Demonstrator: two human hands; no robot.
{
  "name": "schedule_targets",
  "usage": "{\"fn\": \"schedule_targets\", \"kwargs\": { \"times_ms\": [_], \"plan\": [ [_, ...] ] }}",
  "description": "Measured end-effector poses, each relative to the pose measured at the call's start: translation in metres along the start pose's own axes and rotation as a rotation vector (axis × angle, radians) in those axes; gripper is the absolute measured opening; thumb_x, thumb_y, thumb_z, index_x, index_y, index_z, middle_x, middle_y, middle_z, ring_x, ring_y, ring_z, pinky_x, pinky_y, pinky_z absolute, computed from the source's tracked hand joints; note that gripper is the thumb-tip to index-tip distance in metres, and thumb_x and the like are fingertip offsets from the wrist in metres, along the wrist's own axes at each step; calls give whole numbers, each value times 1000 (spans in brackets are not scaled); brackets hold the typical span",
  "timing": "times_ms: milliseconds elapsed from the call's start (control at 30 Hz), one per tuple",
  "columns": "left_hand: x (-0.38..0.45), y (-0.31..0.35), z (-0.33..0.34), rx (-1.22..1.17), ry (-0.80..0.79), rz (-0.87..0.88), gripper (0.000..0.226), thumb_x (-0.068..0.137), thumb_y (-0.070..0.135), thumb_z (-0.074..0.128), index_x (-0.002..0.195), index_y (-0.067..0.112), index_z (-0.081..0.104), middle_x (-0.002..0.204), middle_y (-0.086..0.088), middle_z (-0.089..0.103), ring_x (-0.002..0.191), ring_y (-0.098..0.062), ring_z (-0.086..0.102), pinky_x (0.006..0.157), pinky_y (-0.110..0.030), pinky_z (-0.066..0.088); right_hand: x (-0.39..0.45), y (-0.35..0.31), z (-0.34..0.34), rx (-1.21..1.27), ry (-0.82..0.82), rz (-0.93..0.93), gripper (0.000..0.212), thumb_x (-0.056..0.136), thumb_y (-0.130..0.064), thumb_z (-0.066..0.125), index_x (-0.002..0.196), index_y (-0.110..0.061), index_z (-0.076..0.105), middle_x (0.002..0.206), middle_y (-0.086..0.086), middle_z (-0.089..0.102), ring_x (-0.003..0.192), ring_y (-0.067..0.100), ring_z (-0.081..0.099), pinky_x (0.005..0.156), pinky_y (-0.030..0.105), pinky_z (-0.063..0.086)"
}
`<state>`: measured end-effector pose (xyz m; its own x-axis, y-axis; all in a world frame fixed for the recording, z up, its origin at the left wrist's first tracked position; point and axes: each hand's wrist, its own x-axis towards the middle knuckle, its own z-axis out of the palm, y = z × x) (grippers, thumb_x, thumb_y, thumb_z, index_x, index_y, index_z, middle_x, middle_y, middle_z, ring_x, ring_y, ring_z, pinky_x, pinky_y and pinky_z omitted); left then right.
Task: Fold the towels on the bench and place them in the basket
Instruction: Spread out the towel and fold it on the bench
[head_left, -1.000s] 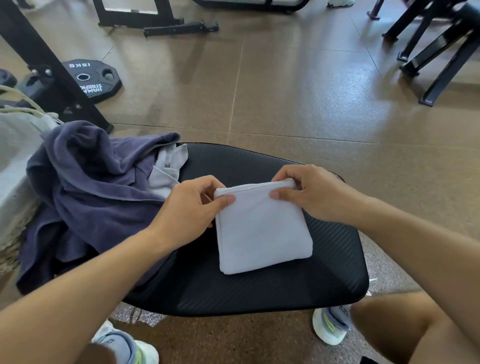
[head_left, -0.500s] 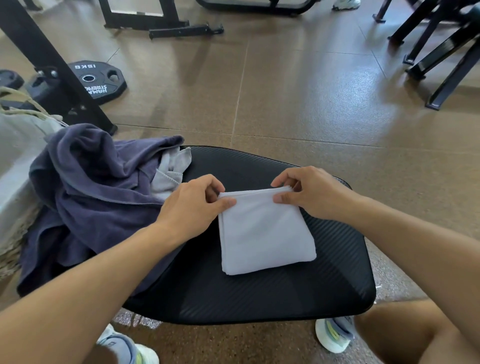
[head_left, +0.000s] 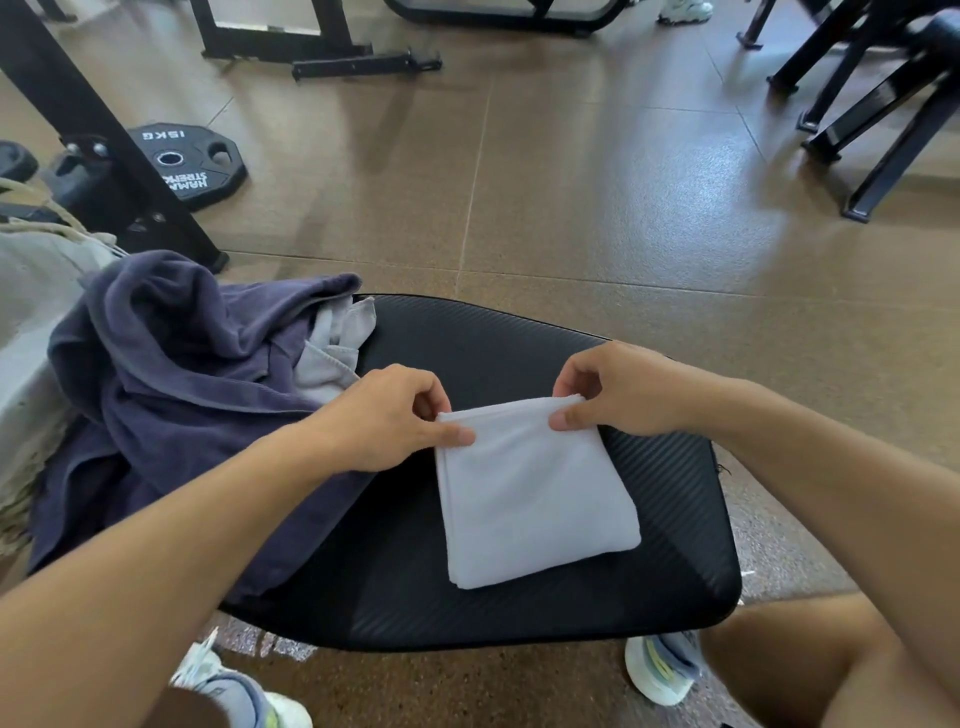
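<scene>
White towel (head_left: 535, 493), folded into a rough square, is lying flat on the black bench pad (head_left: 675, 493), toward the pad's right half. Both hands are gripping its far edge. The left hand (head_left: 384, 415) is pinching the far left corner, thumb lying on top of the cloth and the other fingers curling down behind the edge. The right hand (head_left: 618, 389) is pinching the far right corner the same way, thumb tip pressing on the top layer and the forefinger hooking over the fold. Neither hand is spreading wide; each is closing only enough to nip the layered edge.

A dark blue towel (head_left: 171, 395) is heaping in a crumpled pile on the left side of the pad and hanging over its left edge, and a pale grey cloth (head_left: 337, 343) is poking out from under it, mostly covered. At the left border a light woven shape (head_left: 31, 312) is being cut off by the frame, so what it is cannot be told for sure.

On the brown floor (head_left: 571, 208) behind the pile a black weight plate (head_left: 187, 161) is lying flat beside a slanting black frame leg (head_left: 104, 135). Seen upside down, its white lettering is reading "15KG", with a larger word starting "HAM" and a second line partly hidden by the leg. Two light sneakers are showing below the pad, each partly hidden
</scene>
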<state>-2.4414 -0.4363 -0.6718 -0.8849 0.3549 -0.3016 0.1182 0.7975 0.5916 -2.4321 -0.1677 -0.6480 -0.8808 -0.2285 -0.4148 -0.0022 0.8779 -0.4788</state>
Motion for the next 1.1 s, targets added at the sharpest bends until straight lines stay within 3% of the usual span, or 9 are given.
{"fn": "schedule_targets", "kwargs": {
  "times_ms": [200, 300, 367, 567, 700, 833, 933, 1000, 1100],
  "plan": [
    [-9, 7, -7, -174, -244, 1, 37, 70, 42, 90, 102, 32, 74, 83, 10, 74, 71, 0, 64, 74, -24, 48, -8, 1, -5, 394, -115, -57, 28, 77, -17, 88, 100, -20, 72, 92, 2, 69, 77, 9, 61, 77, 29, 49],
    [-15, 14, -13, -227, -329, 32, 24, 71, 42, 84, 92, 33, 77, 89, 8, 76, 81, -5, 65, 84, -35, 50, -13, 2, -12, 521, -186, -106, 35, 76, -9, 87, 105, -19, 72, 90, -1, 61, 83, 14, 57, 82, 29, 46],
    [-20, 20, -12, -292, -322, 45, 30, 66, 50, 84, 86, 30, 74, 89, 6, 76, 80, -7, 64, 82, -34, 49, -17, 3, -15, 578, -210, -134, 39, 75, -5, 87, 108, -18, 71, 85, -3, 57, 82, 15, 54, 82, 29, 44],
    [-28, 29, -6, -329, -323, 91, 44, 60, 53, 88, 79, 22, 63, 76, 6, 65, 72, -10, 54, 71, -35, 38, -31, -11, -14, 443, -244, -139, 54, 76, -27, 88, 125, -34, 67, 87, -13, 62, 84, 6, 63, 80, 20, 47],
    [-31, 31, -7, -351, -318, 157, 49, 60, 49, 89, 80, 16, 59, 74, 1, 62, 70, -15, 50, 68, -37, 35, -41, -24, -11, 366, -238, -172, 31, 80, -31, 85, 109, -24, 75, 99, -7, 77, 90, 10, 73, 79, 23, 57],
    [-31, 36, -17, -360, -204, 212, 43, 66, 39, 88, 78, 16, 55, 64, 7, 56, 61, -12, 43, 60, -31, 31, -45, -30, -13, 395, -74, -207, 22, 76, -31, 88, 90, -20, 74, 85, -4, 76, 74, 8, 69, 68, 24, 53],
    [-33, 44, -26, -332, 5, 296, 37, 76, 21, 88, 81, 15, 52, 63, 11, 58, 56, -6, 45, 53, -24, 35, -46, -33, -11, 399, 161, -273, 22, 74, -32, 89, 88, -23, 73, 88, -7, 77, 75, 17, 69, 70, 37, 53],
    [-35, 50, -29, -359, 143, 388, 35, 79, 13, 85, 83, 16, 51, 81, 10, 74, 65, -3, 60, 58, -26, 46, -49, -36, -9, 442, 319, -349, 23, 76, -27, 88, 92, -23, 73, 100, -13, 77, 85, 12, 72, 79, 37, 56],
    [-37, 49, -29, -252, 326, 514, 39, 80, 19, 83, 87, 22, 46, 111, 16, 75, 94, -4, 72, 81, -32, 57, -52, -37, -6, 337, 477, -405, 28, 76, -30, 87, 98, -28, 71, 110, -21, 74, 90, 5, 72, 83, 31, 57]
  ]
}}
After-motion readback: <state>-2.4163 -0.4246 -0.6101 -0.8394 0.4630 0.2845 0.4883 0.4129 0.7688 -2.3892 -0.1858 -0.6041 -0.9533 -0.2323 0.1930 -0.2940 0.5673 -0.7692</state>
